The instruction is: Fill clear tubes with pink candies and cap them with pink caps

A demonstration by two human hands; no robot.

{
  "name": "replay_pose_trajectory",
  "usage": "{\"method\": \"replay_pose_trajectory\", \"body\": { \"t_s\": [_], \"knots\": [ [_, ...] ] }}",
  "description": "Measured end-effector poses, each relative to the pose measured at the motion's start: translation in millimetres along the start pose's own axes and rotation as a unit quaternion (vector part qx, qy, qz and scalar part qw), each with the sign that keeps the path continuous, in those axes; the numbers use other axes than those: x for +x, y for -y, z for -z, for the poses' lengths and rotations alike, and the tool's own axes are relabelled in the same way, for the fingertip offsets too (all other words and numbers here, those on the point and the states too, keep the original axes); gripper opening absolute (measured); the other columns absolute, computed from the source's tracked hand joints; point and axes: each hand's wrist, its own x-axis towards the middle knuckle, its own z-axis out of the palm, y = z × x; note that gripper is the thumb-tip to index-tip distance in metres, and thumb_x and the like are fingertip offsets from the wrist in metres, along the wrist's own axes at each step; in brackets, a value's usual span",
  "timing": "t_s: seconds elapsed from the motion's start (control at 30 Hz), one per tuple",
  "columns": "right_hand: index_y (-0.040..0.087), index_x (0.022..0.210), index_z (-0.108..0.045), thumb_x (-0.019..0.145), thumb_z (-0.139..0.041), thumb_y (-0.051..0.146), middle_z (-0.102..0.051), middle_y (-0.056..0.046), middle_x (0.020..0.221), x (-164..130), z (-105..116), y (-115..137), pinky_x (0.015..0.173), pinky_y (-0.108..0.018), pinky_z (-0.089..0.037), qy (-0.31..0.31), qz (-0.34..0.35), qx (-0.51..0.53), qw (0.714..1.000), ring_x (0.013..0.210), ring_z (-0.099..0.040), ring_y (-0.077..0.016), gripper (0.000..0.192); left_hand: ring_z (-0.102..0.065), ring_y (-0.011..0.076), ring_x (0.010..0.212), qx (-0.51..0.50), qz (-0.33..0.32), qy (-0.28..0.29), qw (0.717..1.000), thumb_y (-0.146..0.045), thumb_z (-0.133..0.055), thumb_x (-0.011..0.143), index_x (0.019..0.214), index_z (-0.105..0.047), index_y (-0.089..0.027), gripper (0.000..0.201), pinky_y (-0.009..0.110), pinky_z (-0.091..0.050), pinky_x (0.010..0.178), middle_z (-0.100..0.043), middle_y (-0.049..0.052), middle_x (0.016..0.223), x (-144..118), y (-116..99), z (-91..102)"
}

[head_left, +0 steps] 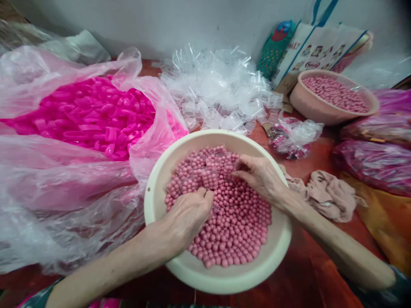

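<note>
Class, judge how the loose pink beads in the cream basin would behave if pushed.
The loose pink beads would probably roll, being round and separate. Each is likely light, being small. Their shiny surfaces suggest they may feel slippery.

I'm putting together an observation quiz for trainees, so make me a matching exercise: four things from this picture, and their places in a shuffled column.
1. Hot-pink pieces
2. Crumpled cloth
3. Clear plastic pile
4. Left hand

A. Behind the cream basin, near the wall
B. Over the beads
C. In an open plastic bag
D. Right of the cream basin

Pairs: 1-C, 2-D, 3-A, 4-B
</note>
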Motion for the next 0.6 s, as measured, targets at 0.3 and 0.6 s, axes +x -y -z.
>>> {"method": "replay_pose_trajectory", "body": {
  "t_s": [0.3,0.6],
  "knots": [
    [0.015,0.089,-0.054,0.086,-0.051,0.014,-0.054,-0.008,0.089,-11.3,4.3,15.7,0.064,-0.029,-0.035,-0.016,0.020,-0.111,0.994,0.074,-0.049,-0.0176,0.004,-0.053,0.0162,0.077,-0.170,0.186,0.053,0.966,-0.027,-0.050,0.088,0.085,-0.051,-0.018,0.009,0.028,-0.038,0.067,-0.056,-0.001,0.080,25.6,-3.9,27.5],
    [0.019,0.092,-0.058,0.083,-0.064,0.028,-0.061,0.001,0.085,-35.4,-14.7,43.4,0.071,-0.027,-0.040,0.119,0.013,0.161,0.980,0.078,-0.055,-0.0140,0.013,-0.053,0.0116,0.067,-0.325,0.216,0.041,0.920,-0.021,-0.059,0.079,0.079,-0.056,-0.017,0.005,0.024,-0.036,0.063,-0.057,-0.005,0.070,40.4,-7.9,42.8]
  ]
}}
